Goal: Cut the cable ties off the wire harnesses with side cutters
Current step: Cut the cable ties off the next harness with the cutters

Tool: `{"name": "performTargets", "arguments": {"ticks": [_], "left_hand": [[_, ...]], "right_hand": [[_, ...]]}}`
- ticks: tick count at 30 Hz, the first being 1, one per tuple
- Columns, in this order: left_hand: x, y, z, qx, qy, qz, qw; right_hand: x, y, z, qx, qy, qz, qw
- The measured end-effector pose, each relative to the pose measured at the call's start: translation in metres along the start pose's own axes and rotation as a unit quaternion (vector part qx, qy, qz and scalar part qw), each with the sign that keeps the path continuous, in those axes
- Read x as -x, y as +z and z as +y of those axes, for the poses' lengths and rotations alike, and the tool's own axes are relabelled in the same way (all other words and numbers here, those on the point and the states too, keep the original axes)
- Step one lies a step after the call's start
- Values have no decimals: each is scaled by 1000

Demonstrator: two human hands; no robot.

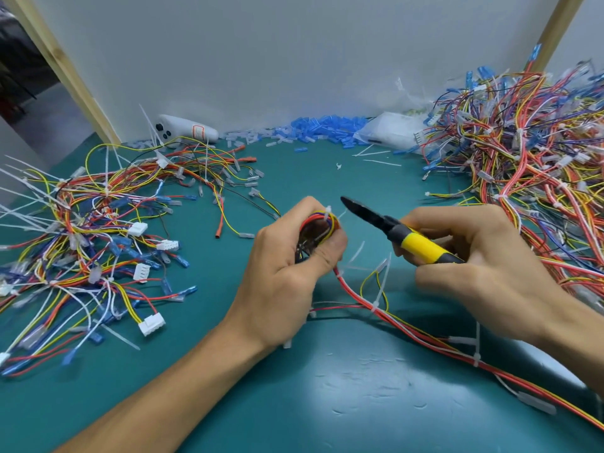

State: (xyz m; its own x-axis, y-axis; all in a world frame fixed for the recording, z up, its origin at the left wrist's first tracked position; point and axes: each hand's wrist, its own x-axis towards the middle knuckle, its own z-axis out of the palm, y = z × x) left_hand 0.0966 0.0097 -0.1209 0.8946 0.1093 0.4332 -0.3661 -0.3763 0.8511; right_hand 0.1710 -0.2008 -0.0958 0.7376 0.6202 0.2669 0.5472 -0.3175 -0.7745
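Presently, by size. Teal matt surface (327,371): carries everything. Left hand (287,266): curled round a coiled multicolour wire harness (318,228), centre. Right hand (474,256): wrapped round black side cutters with a yellow grip (392,230), tips near the coil, not touching. White nylon cable tie (327,211): atop the coil, beside the fingers. Risk: blades nick insulation or a fingertip.

No lettering I can read, a red-bordered label (198,131) on the white handheld device (183,129) at the back of my worktop (294,178), its print too small and blurred to make out.
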Motion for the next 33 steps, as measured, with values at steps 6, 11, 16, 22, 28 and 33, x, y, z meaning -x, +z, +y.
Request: {"name": "performTargets", "arguments": {"ticks": [6,11,16,22,28,33], "left_hand": [[-8,-7,-6,99,-30,46,994],[-12,-12,-10,123,-36,64,990],[-16,-13,-12,140,-22,91,986],[-19,-17,-13,182,-35,117,976],[-21,-19,-13,165,-11,156,974],[-18,-21,-10,70,68,202,975]], "right_hand": [[-5,-2,6,21,9,71,997],[-6,-4,6,30,20,64,997],[-5,-2,4,30,16,39,999],[-8,-8,7,3,65,-13,998],[-9,-14,6,-77,82,-63,992],[-9,-18,5,-86,52,-75,992]]}}
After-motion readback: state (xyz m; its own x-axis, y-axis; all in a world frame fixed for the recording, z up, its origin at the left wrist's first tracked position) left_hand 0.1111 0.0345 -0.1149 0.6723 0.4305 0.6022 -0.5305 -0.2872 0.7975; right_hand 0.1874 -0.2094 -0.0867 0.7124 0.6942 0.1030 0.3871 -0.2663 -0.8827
